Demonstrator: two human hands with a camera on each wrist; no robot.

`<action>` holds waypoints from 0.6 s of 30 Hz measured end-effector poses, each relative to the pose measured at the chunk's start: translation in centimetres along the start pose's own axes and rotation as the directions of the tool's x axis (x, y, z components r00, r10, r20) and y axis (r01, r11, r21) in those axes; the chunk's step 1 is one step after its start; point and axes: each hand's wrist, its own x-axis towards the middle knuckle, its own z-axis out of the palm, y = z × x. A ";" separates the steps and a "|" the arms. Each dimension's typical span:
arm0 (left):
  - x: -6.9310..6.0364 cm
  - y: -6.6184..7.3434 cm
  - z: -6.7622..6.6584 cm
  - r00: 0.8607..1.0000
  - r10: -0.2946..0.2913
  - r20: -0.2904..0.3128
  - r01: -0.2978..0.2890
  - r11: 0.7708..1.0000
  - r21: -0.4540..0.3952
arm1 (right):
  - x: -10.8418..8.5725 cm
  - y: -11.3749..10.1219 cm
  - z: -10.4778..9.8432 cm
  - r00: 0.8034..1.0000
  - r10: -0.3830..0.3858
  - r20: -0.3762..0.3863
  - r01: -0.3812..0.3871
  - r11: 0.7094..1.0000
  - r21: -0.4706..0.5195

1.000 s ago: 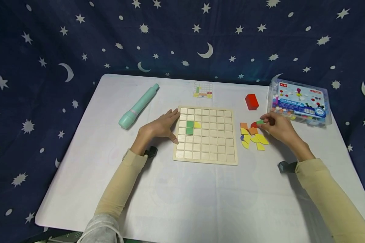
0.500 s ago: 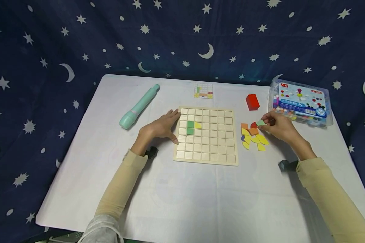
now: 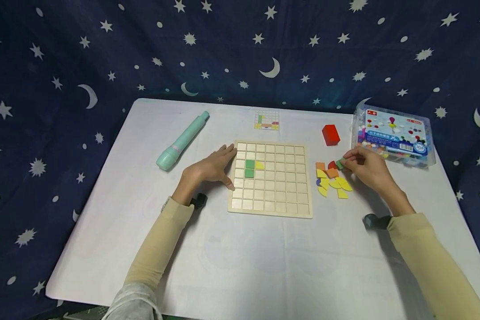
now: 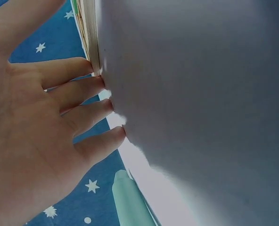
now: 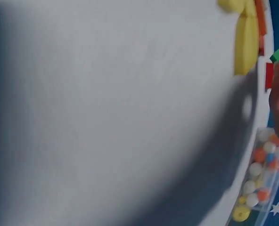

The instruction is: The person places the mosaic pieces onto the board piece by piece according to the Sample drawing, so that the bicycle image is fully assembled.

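In the head view, at 7 o'clock, a tan, close-fitting sleeve [image 3: 156, 249] with fine creases covers the forearm down to the wrist of the bare left hand [image 3: 211, 167]. At its lower end, a light grey, bunched garment [image 3: 132, 303] shows paler folds. A small black device [image 3: 200, 201] juts from the cuff at about 2 o'clock; a pale, speckled detail at the cuff's 10 o'clock is too small to identify. At 4 o'clock, a looser tan sleeve [image 3: 436, 262] meets the bare right hand [image 3: 368, 170], with a dark, round-ended device [image 3: 374, 221] at the cuff's 9 o'clock.
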 end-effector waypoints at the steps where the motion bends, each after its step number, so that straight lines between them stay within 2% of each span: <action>1: 0.0 0.0 0.0 1.000 -0.001 0.000 0.001 1.000 0.003 | -0.2 -0.2 0.0 1.000 -0.007 -0.008 0.008 1.000 0.013; 6: -0.1 0.0 0.0 1.000 -0.003 -0.006 0.003 1.000 0.005 | -1.0 -1.4 0.5 1.000 -0.018 0.015 0.016 0.990 0.139; 12: 0.0 0.0 0.0 1.000 0.003 -0.009 -0.003 1.000 0.004 | -1.9 -2.9 1.4 0.997 -0.031 0.071 0.008 0.950 0.312; 15: 0.1 0.0 0.0 1.000 0.006 -0.009 -0.006 1.000 0.007 | -2.3 -3.6 2.1 0.996 -0.028 0.090 -0.005 0.938 0.347; 18: 0.0 0.0 0.0 1.000 0.008 -0.006 -0.008 1.000 0.006 | -2.5 -4.4 3.1 0.992 -0.063 0.108 0.020 0.931 0.365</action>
